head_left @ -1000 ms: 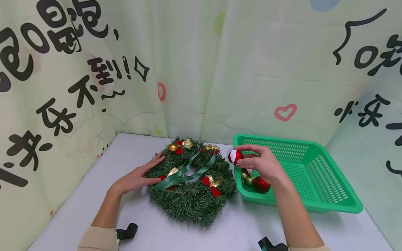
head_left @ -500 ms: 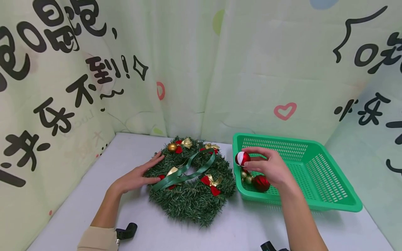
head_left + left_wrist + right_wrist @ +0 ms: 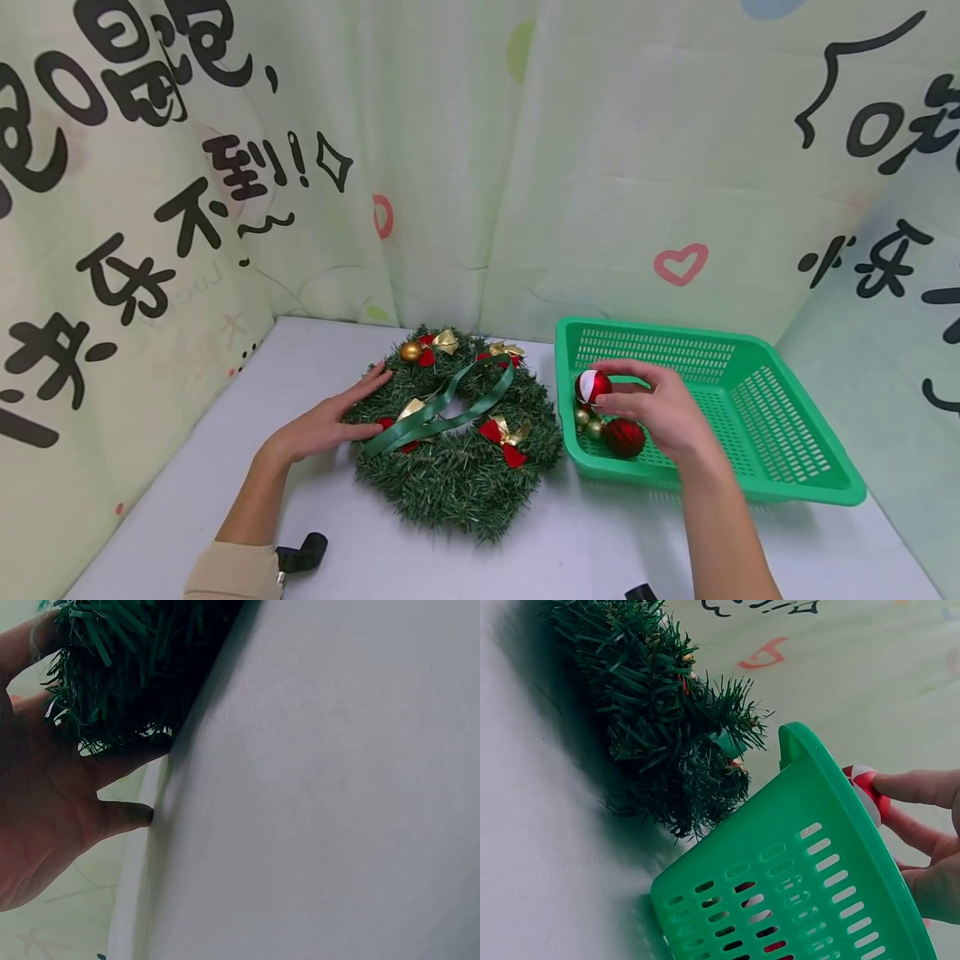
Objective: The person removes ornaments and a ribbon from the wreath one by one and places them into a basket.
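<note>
Pale green curtains (image 3: pixel 450 208) with black characters and pink hearts hang behind a white table (image 3: pixel 570 554). On its right side we have a perforated green plastic basket (image 3: pixel 840 492); to the left lies an artificial pine wreath (image 3: pixel 450 492), so near the basket that we cannot tell whether they touch. Our two hands are well apart: the left hand (image 3: pixel 333 425) spreads its fingers against the wreath's outer left side, while the right hand (image 3: pixel 656 408) is over the basket's left end, thumb and fingers drawn into a pinch. A green satin ribbon (image 3: pixel 411 432) lies looped across the wreath, with a red-and-gold bow (image 3: pixel 504 435) among others. Low in the basket we see a dark red bauble (image 3: pixel 624 437). Pinched above that end, inside the rim, is the red-and-white bauble (image 3: pixel 592 387), with small gold balls (image 3: pixel 594 430) just below. For a clean hold, we judge a light grip around its middle best, since a smooth round thing could roll out. Any sideways move should first clear the rim, and the left hand should only steady the wreath, without crushing its needles.
</note>
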Available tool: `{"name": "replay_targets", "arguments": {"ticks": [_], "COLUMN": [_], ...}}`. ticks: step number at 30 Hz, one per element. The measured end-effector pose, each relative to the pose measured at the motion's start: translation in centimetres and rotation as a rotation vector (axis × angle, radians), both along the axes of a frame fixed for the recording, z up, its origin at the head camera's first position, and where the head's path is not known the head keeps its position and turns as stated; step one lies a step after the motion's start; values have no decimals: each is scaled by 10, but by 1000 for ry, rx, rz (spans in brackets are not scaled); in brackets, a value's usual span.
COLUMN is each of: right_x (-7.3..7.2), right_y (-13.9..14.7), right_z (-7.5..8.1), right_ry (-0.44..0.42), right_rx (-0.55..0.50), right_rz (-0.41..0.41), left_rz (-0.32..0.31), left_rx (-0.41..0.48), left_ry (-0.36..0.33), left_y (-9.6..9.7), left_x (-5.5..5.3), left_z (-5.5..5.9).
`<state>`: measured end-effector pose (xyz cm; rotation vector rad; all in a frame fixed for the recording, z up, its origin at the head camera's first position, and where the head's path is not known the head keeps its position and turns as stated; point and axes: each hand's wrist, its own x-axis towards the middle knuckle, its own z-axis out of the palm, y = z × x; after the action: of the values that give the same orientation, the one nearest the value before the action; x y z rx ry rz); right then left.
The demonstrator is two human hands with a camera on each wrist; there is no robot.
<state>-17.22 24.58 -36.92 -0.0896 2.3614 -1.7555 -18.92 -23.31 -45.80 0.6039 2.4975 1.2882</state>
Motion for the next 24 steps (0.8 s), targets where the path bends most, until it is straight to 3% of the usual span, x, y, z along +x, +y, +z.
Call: {"name": "replay_targets", "arguments": {"ticks": [24], "right_x": [3], "right_y": [10], "right_z": [-11], "right_ry": [-15], "right_rx": [152], "right_rz": [-38], "left_rz": [3], "left_rx": [-3], "left_ry": [3], "left_y": [0], "left_x": [0], "left_z": [0]}}
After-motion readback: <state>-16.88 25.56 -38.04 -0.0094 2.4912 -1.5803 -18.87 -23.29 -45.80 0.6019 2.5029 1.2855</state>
